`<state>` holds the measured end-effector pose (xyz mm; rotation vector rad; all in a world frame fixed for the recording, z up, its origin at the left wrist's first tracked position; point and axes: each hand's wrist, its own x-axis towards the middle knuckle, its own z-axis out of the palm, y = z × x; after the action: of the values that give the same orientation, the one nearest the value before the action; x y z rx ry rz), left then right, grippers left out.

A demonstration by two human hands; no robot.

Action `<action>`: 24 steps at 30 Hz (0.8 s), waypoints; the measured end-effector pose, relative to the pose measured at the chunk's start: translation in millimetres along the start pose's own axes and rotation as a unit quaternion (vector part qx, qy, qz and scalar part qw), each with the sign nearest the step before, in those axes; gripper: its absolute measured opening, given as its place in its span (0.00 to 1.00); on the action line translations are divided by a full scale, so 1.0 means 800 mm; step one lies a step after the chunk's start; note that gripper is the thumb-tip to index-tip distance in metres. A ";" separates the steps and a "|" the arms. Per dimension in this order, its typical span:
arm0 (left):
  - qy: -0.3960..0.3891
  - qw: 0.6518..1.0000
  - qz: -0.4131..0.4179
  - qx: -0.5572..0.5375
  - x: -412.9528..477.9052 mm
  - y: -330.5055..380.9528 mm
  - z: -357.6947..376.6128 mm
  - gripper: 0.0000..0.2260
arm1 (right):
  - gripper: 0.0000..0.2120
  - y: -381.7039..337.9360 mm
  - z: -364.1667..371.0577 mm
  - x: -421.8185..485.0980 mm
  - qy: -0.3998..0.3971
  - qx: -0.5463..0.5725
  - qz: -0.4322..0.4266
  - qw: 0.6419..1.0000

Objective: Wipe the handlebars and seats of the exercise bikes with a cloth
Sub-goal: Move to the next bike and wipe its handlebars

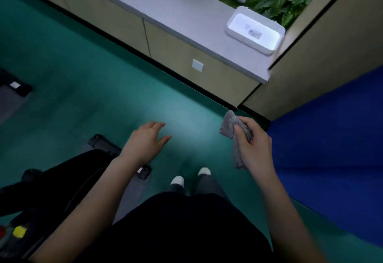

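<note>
Cloth [227, 126]: grey, fuzzy, felt-like, bunched up. One corner sticks up past the fingers and a strip hangs below the palm. It is in the air, well right of the exercise bike [62, 179], not touching it.

Bike: dark and blurred, only partly in frame. Yellow knob [19, 231] on its near end, with something red beside it at the frame edge.

Writing: none readable. The white sticker [140, 170] on the bike's base foot is too blurred. A white tray [255, 30] sits on a ledge far beyond and to the right of the bike; the small label inside it is also illegible.

Right hand [252, 144]: fingers curled round the cloth, thumb clamped across it.

Left hand [145, 142]: fingers loose and slightly apart, holding nothing. It hovers just right of the bike, over the green floor [83, 96].

White shoes [190, 176] are right of the bike's base.
</note>
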<state>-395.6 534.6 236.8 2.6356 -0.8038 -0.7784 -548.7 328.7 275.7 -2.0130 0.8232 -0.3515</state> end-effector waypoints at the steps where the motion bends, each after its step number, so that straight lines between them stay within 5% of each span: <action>1: 0.004 1.000 -0.014 -0.005 0.006 -0.002 -0.003 0.23 | 0.08 0.000 0.002 0.017 -0.011 0.006 -0.006 1.000; 11: 0.077 0.987 -0.132 -0.050 0.114 0.036 -0.047 0.23 | 0.13 -0.001 -0.005 0.220 -0.111 0.019 -0.056 0.992; 24: 0.171 0.960 -0.203 -0.092 0.227 0.081 -0.115 0.22 | 0.06 -0.020 -0.002 0.437 -0.166 0.019 -0.104 0.981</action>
<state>-244.4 385.8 262.8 2.6827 -0.0923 -0.4346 -285.4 98.9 265.6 -2.0528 0.3985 -0.1393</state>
